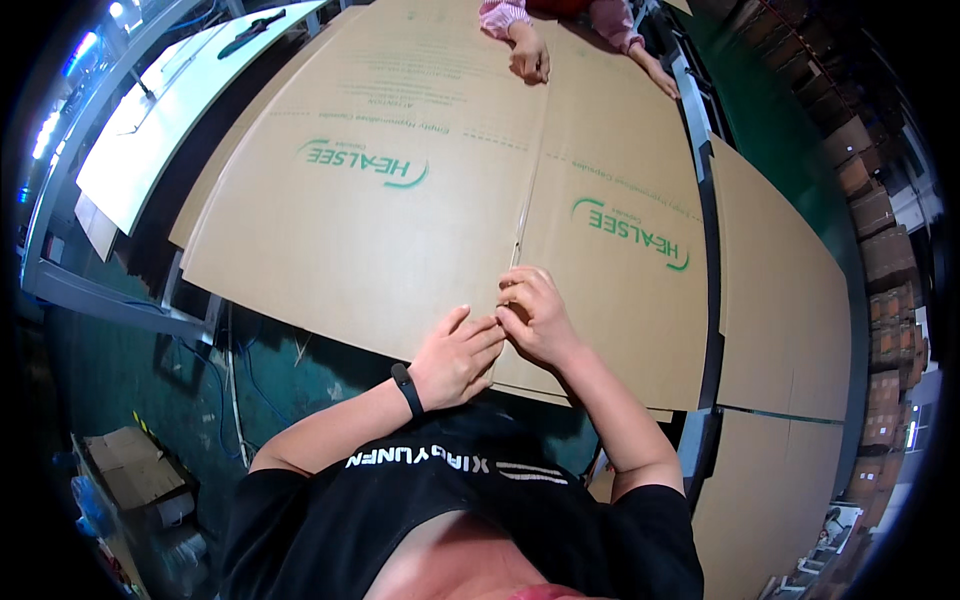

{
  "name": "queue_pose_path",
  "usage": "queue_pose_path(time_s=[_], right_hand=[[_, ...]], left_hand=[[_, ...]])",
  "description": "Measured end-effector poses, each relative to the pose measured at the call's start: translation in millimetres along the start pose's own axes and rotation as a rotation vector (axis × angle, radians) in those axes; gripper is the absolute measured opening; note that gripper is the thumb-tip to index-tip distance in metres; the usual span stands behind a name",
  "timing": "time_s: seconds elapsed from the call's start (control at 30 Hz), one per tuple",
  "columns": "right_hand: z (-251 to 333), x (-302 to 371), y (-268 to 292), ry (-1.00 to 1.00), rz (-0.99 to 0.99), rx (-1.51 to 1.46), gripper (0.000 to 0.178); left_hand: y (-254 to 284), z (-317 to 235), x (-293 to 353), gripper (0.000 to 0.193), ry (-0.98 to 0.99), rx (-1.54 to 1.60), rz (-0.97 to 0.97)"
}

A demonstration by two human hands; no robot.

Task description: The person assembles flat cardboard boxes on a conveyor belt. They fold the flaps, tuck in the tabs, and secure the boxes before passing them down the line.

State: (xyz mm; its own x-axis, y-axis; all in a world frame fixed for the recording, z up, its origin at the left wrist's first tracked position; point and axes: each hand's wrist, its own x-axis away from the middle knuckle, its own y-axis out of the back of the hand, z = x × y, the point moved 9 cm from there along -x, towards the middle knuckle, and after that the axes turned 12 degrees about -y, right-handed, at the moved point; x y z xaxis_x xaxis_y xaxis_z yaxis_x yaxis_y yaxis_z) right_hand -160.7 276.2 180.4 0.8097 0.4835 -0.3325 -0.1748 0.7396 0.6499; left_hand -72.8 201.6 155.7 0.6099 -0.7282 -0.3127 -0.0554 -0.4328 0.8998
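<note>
A large brown cardboard sheet (430, 230) with green print lies in front of me, a narrow seam (527, 205) running down it from far to near. At the seam's near end, my right hand (535, 315) is closed, its fingers curled and thumb drawn in; what it pinches is hidden. Just to its left, my left hand (460, 355) lies on the cardboard with fingers stretched out, their tips meeting the right thumb at the seam. A dark band circles my left wrist.
Across the sheet, another person's hand (530, 55) rests by the seam and their other hand (660, 78) lies at the right edge. A white board (180, 110) bearing a dark tool stands at left. More cardboard (780, 290) lies right, beyond a dark rail (712, 250).
</note>
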Motion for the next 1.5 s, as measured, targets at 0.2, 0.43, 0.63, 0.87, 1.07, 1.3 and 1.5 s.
queue_pose_path(time_s=[0.2, 0.43, 0.63, 0.87, 1.07, 1.3, 1.5], right_hand=[[23.8, -55.4, 59.5, -0.109, -0.42, 0.444, 0.056], [-54.1, -43.4, -0.3, -0.402, -0.103, 0.573, 0.055], [-12.0, 27.2, 95.6, -0.286, -0.445, 0.199, 0.039], [-68.1, 291.1, 227.6, -0.597, -0.838, 0.387, 0.03], [-186.3, 558.1, 270.6, -1.186, -0.896, 0.526, 0.039], [-220.0, 929.5, 255.0, -2.021, -0.363, 1.099, 0.055], [-248.3, 965.4, 228.9, -1.548, 0.066, 1.704, 0.054]], left_hand=[[1.7, 2.7, 1.2, 0.056, -0.027, 0.0, -0.004], [5.1, -6.6, -3.7, 0.052, -0.046, 0.022, -0.002], [15.6, -13.0, -5.2, 0.053, -0.03, 0.076, -0.065], [-19.6, -24.1, 16.3, 0.055, 0.041, 0.007, 0.023], [-36.7, -2.4, 16.5, 0.058, 0.136, -0.067, 0.03], [-47.1, -20.3, 25.3, 0.042, 0.361, -0.254, 0.127], [-51.7, -36.3, -3.3, 0.037, 0.306, -0.287, 0.096]])
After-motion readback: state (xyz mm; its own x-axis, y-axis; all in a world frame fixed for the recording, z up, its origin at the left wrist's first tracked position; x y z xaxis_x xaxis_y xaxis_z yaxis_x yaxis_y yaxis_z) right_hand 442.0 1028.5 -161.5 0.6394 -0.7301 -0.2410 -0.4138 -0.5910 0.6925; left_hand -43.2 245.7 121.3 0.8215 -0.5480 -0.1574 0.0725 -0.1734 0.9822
